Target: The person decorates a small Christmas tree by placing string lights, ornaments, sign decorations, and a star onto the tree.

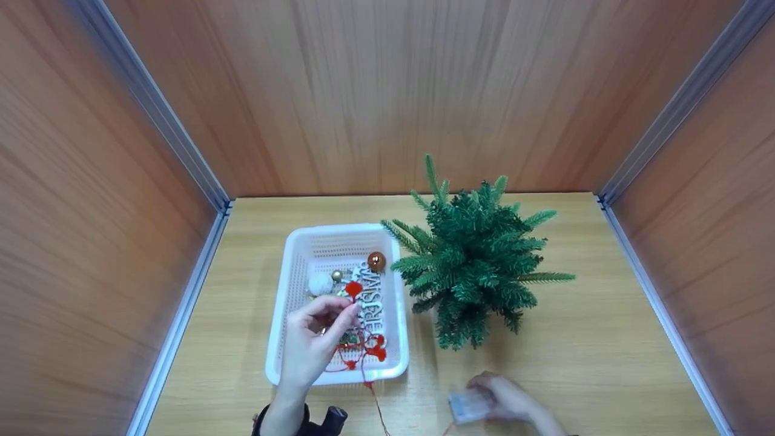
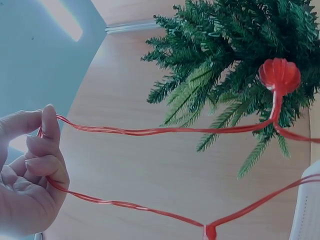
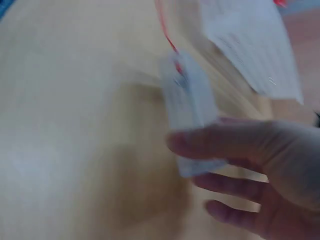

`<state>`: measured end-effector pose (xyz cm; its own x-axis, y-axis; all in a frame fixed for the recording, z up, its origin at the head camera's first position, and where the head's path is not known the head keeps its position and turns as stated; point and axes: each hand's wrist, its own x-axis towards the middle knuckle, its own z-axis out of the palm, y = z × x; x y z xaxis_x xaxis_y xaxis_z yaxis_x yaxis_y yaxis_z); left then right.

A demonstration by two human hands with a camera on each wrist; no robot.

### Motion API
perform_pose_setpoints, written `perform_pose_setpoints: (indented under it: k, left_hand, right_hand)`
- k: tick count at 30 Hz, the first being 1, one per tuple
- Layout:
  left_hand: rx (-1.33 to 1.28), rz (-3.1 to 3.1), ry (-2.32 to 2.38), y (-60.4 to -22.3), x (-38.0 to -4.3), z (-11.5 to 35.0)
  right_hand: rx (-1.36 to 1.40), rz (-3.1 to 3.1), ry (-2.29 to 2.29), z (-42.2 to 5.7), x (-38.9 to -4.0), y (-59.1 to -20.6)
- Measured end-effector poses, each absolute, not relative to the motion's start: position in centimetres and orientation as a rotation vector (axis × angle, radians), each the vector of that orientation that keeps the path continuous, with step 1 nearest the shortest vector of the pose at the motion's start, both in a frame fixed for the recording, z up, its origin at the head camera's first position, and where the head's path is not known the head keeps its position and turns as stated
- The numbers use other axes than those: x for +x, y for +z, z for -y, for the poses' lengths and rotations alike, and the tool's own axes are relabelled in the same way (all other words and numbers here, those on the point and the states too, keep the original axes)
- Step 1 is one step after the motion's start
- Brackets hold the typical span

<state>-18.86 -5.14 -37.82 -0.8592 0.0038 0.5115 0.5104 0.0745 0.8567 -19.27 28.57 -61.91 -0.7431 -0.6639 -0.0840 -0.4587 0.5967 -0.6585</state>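
My left hand (image 1: 309,345) pinches the red wire of a string of lights (image 2: 150,131) between thumb and fingers, above the white basket. Small red lantern-shaped bulbs (image 2: 280,75) hang along the wire, and part of it drapes over the basket's front edge. Low on the right, my right hand (image 1: 505,399) holds a translucent battery box (image 3: 187,100) between thumb and fingers, over the table in front of the tree. The red wire runs into one end of this box. Blur hides the box's details.
A green artificial tree (image 1: 478,260) stands right of the white basket (image 1: 396,339). Inside the basket lie silver letters (image 1: 372,303), a copper bauble (image 1: 376,261), a white ball (image 1: 320,284) and a small gold ball (image 1: 336,275). Wooden panels (image 1: 387,97) enclose the table.
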Motion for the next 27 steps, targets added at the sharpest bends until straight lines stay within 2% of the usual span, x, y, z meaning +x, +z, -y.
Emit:
perform_pose_setpoints:
  k: [5, 11, 15, 20, 27]
  left_hand:
    - [-0.509, 1.882, -1.847, -37.6, -18.6, 6.5]
    - [-0.404, 1.745, -1.882, -36.8, -18.4, 8.5]
    - [-0.2, 1.668, -1.876, -36.1, -18.2, 9.7]
    - [-0.111, 1.474, -1.89, -35.9, -19.0, 11.4]
    - [0.066, 1.402, -1.893, -36.2, -21.4, 14.4]
  right_hand:
    - [-0.836, -2.271, -1.159, -33.8, -19.3, -57.2]
    - [-0.8, -2.41, -1.195, -37.2, -19.2, -51.9]
    - [-0.834, -2.536, -1.178, -38.1, -18.8, -49.2]
    - [-0.861, -2.652, -1.263, -37.9, -18.7, -46.7]
    - [-0.763, -2.746, -1.359, -36.5, -19.7, -45.3]
